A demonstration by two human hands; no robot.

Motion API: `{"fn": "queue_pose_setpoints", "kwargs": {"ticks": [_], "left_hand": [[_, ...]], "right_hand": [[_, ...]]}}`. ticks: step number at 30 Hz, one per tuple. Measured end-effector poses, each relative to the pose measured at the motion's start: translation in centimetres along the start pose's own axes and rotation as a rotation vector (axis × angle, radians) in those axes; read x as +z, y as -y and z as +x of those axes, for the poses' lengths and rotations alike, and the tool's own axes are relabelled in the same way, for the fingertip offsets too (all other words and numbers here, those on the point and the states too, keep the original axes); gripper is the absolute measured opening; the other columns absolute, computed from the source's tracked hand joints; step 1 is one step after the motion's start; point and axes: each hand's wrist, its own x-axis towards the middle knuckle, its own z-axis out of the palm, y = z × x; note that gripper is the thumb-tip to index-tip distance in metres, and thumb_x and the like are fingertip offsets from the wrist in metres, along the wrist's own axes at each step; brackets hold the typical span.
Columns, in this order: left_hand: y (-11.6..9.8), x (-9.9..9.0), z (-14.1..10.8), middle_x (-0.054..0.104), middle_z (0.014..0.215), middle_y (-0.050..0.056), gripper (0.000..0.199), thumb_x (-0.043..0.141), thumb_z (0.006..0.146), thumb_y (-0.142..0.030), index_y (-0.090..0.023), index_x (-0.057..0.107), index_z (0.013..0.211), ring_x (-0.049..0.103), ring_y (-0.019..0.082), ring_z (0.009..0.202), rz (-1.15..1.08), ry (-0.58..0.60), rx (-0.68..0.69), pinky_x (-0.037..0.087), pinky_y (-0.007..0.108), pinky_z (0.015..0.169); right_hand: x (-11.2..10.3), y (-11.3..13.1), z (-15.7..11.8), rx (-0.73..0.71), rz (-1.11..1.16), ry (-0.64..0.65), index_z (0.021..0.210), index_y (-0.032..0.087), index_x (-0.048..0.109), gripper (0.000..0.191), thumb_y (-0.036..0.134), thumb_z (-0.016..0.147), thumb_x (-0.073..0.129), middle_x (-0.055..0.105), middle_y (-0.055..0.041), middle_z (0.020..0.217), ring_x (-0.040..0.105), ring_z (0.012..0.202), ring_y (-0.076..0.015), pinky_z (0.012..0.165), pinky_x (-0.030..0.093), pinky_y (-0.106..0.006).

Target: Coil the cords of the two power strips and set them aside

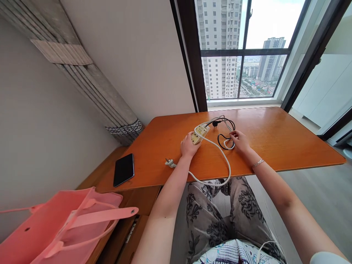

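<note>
Your left hand (190, 146) held the near end of the long, cream plastic power strip (202, 132) on the brown wooden table (288, 146). The strip slanted away to your right. Your right hand (241, 142), farther from it, pinched looped black and white cords (219, 141).

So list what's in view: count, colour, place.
Power strip: 1, cream, centre
Plugs: 2, white and black, table
Cords: count unclear, white and black, table and lap
Phone or tablet: 1, black, table's left
Table: 1, brown, centre
Bag: 1, pink, lower left
Curtain: 1, grey, upper left
Window: 1, dark-framed, behind table
Buildings: several, grey, outside
Trousers: 1, grey, below table
Bracelet: 1, silver, right wrist
Left hand: 1, bare, on power strip
Right hand: 1, bare, on cords
</note>
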Motion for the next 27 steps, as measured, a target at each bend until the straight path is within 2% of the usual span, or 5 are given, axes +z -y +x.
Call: {"fn": "queue_pose_setpoints", "kwargs": {"ticks": [8, 14, 18, 23, 27], "left_hand": [[-0.5, -0.2, -0.3, 0.067, 0.124, 0.011, 0.061, 0.075, 0.072, -0.031, -0.025, 0.051, 0.127, 0.063, 0.032, 0.116, 0.039, 0.016, 0.023, 0.048, 0.042, 0.098], [-0.5, 0.1, -0.5, 0.068, 0.123, 0.012, 0.06, 0.073, 0.074, -0.032, -0.023, 0.051, 0.129, 0.063, 0.033, 0.116, 0.052, 0.005, 0.045, 0.048, 0.044, 0.098], [-0.5, 0.2, -0.5, 0.067, 0.124, 0.012, 0.059, 0.073, 0.076, -0.034, -0.022, 0.051, 0.13, 0.063, 0.033, 0.116, 0.04, 0.0, 0.056, 0.047, 0.043, 0.099], [-1.0, -0.1, -0.5, 0.068, 0.125, 0.013, 0.063, 0.074, 0.073, -0.031, -0.022, 0.049, 0.13, 0.063, 0.033, 0.118, 0.047, 0.026, 0.039, 0.046, 0.043, 0.099], [-1.3, -0.2, -0.5, 0.069, 0.124, 0.014, 0.065, 0.074, 0.074, -0.035, -0.02, 0.048, 0.131, 0.064, 0.033, 0.116, 0.086, 0.023, 0.03, 0.043, 0.043, 0.099]], "right_hand": [[5.3, 5.8, 4.3, 0.003, -0.114, 0.146, 0.086, 0.023, 0.069, 0.012, 0.034, 0.085, 0.064, 0.073, -0.0067, 0.094, 0.066, 0.093, -0.0237, 0.086, 0.047, -0.035], [9.0, 6.9, 5.9, 0.152, -0.137, 0.228, 0.088, 0.021, 0.064, 0.036, 0.05, 0.072, 0.078, 0.073, -0.0104, 0.096, 0.068, 0.093, -0.027, 0.079, 0.048, -0.033], [10.1, 6.7, 5.5, 0.225, -0.099, 0.242, 0.098, 0.021, 0.06, 0.045, 0.051, 0.069, 0.079, 0.072, -0.0079, 0.093, 0.068, 0.09, -0.0252, 0.076, 0.05, -0.033], [10.2, 6.5, 4.5, 0.21, -0.04, 0.225, 0.099, 0.022, 0.057, 0.036, 0.047, 0.078, 0.071, 0.071, -0.0062, 0.1, 0.068, 0.092, -0.0219, 0.081, 0.05, -0.032], [10.2, 6.5, 4.0, 0.198, -0.02, 0.217, 0.1, 0.021, 0.057, 0.029, 0.044, 0.083, 0.065, 0.071, -0.0067, 0.102, 0.067, 0.093, -0.0222, 0.083, 0.05, -0.033]]}}
